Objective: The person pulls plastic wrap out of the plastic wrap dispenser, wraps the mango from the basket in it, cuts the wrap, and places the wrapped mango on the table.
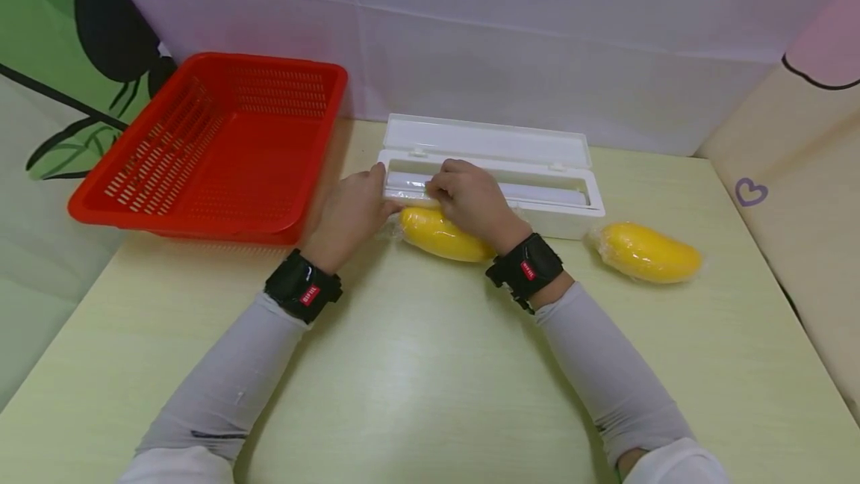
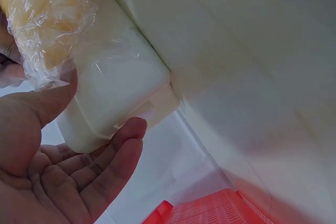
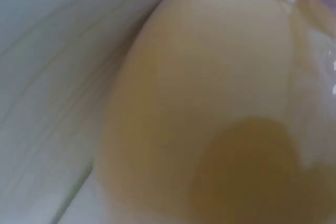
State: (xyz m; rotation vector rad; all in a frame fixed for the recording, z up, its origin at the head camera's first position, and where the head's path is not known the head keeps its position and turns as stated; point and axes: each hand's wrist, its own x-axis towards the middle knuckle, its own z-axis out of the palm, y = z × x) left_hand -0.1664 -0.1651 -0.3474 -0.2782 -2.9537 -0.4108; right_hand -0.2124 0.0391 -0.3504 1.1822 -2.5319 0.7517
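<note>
A white cling film box (image 1: 558,228) lies lid up at the back of the table, a film roll (image 1: 537,193) inside. My left hand (image 1: 352,204) grips its left end; the left wrist view shows the fingers curled at the box end and the thumb against film. The right hand (image 1: 475,202) bends over the front rail, fingertips pinching there; what lies between them is hidden. Against the box front rests a yellow mango (image 1: 440,235) in film, under the right hand. It fills the right wrist view, blurred. Film stretches from the mango (image 2: 52,30) onto the box.
Another film-wrapped mango (image 1: 648,252) lies at the right of the box. A red plastic basket (image 1: 269,226) stands at the back left, close to the left hand. Behind the table hangs a pale cloth (image 1: 470,43); a wall panel (image 1: 799,230) borders the right edge.
</note>
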